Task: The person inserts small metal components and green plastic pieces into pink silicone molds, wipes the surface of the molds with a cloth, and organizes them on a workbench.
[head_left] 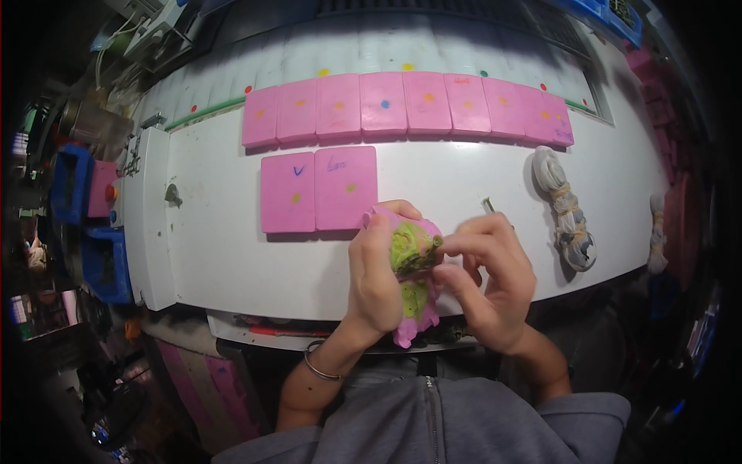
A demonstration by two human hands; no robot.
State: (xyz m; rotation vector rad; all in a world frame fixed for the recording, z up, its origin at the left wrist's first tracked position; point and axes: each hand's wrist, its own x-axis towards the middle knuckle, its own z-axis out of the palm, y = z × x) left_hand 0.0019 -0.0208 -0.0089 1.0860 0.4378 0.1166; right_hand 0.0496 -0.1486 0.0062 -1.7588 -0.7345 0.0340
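My left hand [373, 271] is closed round a soft, pink, rubbery-looking piece [406, 336], holding it over the table's near edge. Its folds part to show a yellow-green inside [407, 240]. From there a darker green stub [435, 243] sticks out toward the right. My right hand [495, 282] has curled fingers, with index finger and thumb at that stub; part of their contact is hidden. Just beyond the left hand, two pink blocks [287, 193] lie side by side, marked with pen and a yellow-green dot.
A row of several pink blocks [385, 104] with coloured dots spans the far side of the white table [216, 255]. At right lies a tied grey-white cloth bundle [562, 209]. A small green stem [488, 204] is beyond my right hand. Blue bins [106, 267] stand left.
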